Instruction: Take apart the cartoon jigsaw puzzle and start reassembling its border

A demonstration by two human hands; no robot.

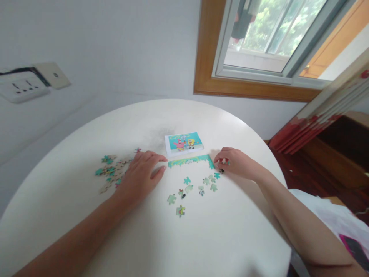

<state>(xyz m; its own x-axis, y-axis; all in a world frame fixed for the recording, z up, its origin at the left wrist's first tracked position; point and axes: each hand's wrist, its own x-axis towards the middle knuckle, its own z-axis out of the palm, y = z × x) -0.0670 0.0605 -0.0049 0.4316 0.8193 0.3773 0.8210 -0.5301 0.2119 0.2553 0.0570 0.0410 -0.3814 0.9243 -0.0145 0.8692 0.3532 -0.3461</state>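
A joined strip of teal jigsaw puzzle (pixel 188 160) lies on the table, its right end turning down toward me. My left hand (pixel 142 171) rests at the strip's left end, index finger and thumb apart, nothing between them. At the right end, my right hand (pixel 235 162) is curled with its fingertips pinched on a puzzle piece, mostly hidden by the fingers. Red and teal bits show beneath that hand. Just behind the strip lies a reference picture card (pixel 186 143) with cartoon figures. Loose pieces, including a teal piece (pixel 187 180) and a pale green piece (pixel 172 199), lie below the strip.
A heap of mixed puzzle pieces (pixel 111 173) sits left of my left hand, partly covered by it. The round white table (pixel 138 238) meets a wall with a socket (pixel 24 86). A window (pixel 259 42) and a red-patterned curtain (pixel 311 119) are at the right.
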